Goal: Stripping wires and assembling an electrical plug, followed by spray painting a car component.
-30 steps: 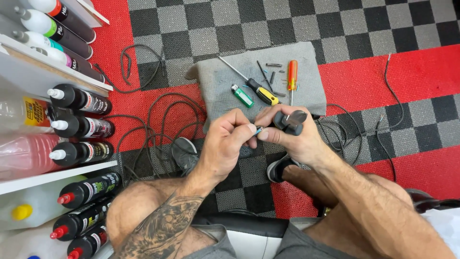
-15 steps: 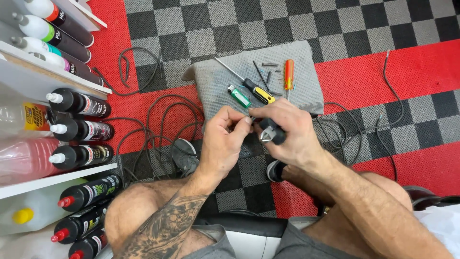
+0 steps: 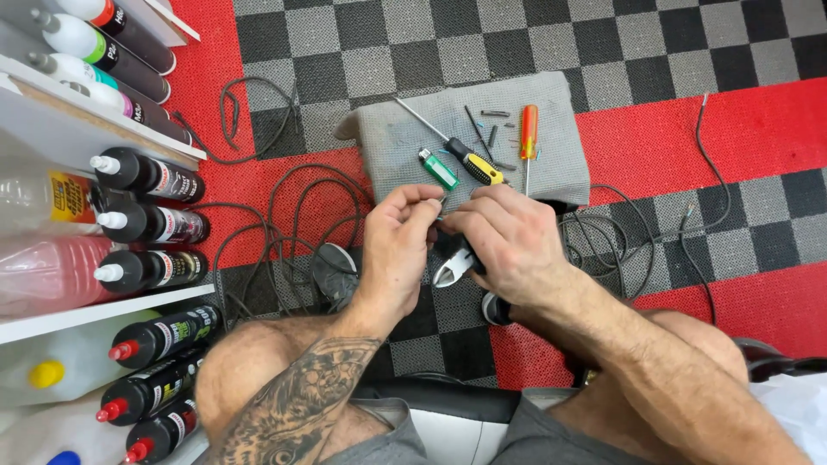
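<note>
Just below the grey cloth mat (image 3: 413, 138), over the tangled black cable (image 3: 293, 232), the right hand (image 3: 517, 245) is closed around small steel side cutters (image 3: 452, 271), rigid and light, best gripped by the handles. The left hand (image 3: 396, 250) pinches a thin, limp wire end (image 3: 438, 207) between fingertips.

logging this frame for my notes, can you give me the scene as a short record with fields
left hand: left hand pinches a thin wire end at its fingertips
right hand: right hand holds cutting pliers, tips pointing down-left
cloth: grey cloth on the floor carries a green lighter, yellow-handled screwdriver and orange screwdriver
floor: black cable looped on red and checkered tiles
left shelf: black bottles
</note>
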